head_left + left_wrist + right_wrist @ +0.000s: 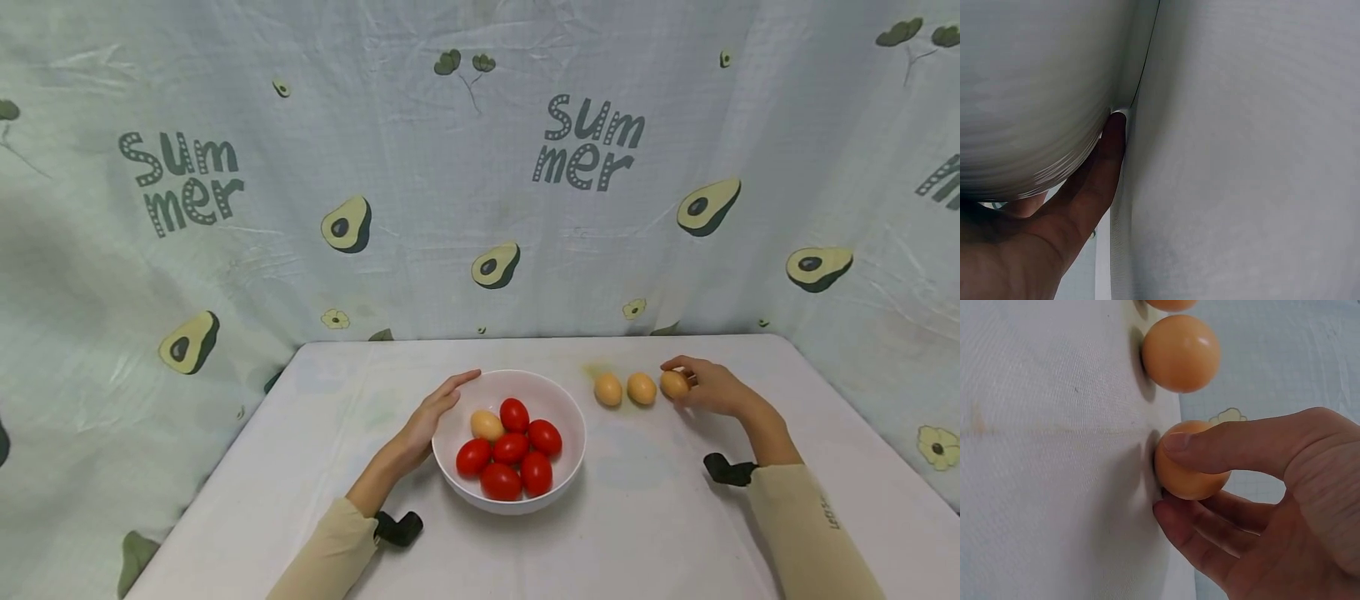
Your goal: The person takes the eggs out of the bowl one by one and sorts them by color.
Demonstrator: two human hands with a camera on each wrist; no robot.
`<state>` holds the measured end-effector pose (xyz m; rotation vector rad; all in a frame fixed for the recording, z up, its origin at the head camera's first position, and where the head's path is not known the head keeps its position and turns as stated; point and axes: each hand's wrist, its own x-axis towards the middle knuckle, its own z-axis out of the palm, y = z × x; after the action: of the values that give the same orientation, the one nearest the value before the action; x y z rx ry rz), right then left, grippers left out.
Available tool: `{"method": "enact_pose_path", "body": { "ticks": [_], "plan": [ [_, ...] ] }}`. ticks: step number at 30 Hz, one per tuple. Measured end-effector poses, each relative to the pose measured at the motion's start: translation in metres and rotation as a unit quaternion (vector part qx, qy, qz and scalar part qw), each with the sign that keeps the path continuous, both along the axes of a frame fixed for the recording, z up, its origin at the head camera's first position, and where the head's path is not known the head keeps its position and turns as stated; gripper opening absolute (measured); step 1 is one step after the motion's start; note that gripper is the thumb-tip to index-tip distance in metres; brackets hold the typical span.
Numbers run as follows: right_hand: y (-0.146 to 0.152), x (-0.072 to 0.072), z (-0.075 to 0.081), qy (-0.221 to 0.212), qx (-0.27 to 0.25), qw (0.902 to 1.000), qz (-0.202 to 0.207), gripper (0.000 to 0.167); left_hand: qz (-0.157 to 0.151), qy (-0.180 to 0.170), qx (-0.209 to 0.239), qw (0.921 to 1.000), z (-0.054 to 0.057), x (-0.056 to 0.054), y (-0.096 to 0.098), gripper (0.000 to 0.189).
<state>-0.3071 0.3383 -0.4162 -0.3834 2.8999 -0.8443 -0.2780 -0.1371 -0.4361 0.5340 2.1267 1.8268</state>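
The right hand (711, 388) pinches a brown egg (673, 384) between thumb and fingers, at 2 o'clock from the white bowl (567, 410); whether it touches the worktop (660, 517) I cannot tell. Just beside it, toward 9 o'clock, two more eggs (641, 389) lie in a row. The left hand (427, 423), its fingers extended, rests against the bowl's outside at 10 o'clock. Inside sit six red eggs (512, 448) and a tan egg (487, 425), the latter toward 10 o'clock.
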Motion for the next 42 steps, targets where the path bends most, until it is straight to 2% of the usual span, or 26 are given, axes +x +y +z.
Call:
{"method": "enact_pose_path", "body": {
  "ticks": [6,13,21,29,34,38,42],
  "plan": [
    [0.000,0.001,0.002,-0.025,0.007,0.9996,-0.008,0.064,-0.003,-0.009,0.001,1.0000,0.001,0.001,0.000,0.051],
    [0.000,0.004,0.003,-0.016,0.008,0.9998,0.005,0.064,-0.007,-0.007,-0.003,0.9999,0.003,0.001,0.001,0.051],
    [0.001,0.003,0.003,-0.029,0.010,0.9995,0.007,0.065,-0.009,-0.007,-0.001,0.9999,0.003,0.000,0.001,0.051],
    [-0.002,0.002,0.008,-0.033,0.008,0.9993,0.015,0.069,0.002,-0.006,0.004,1.0000,0.002,0.002,-0.001,0.051],
    [-0.006,0.004,0.013,-0.038,0.010,0.9991,0.014,0.077,0.007,-0.006,0.002,1.0000,0.001,0.002,-0.003,0.050],
    [-0.011,0.007,0.020,-0.023,0.033,0.9992,0.005,0.082,0.006,-0.006,0.003,1.0000,0.001,0.001,-0.001,0.050],
    [-0.016,0.009,0.029,0.004,0.055,0.9985,0.000,0.076,0.003,-0.005,0.002,1.0000,0.001,0.002,0.000,0.050]
  ]
}}
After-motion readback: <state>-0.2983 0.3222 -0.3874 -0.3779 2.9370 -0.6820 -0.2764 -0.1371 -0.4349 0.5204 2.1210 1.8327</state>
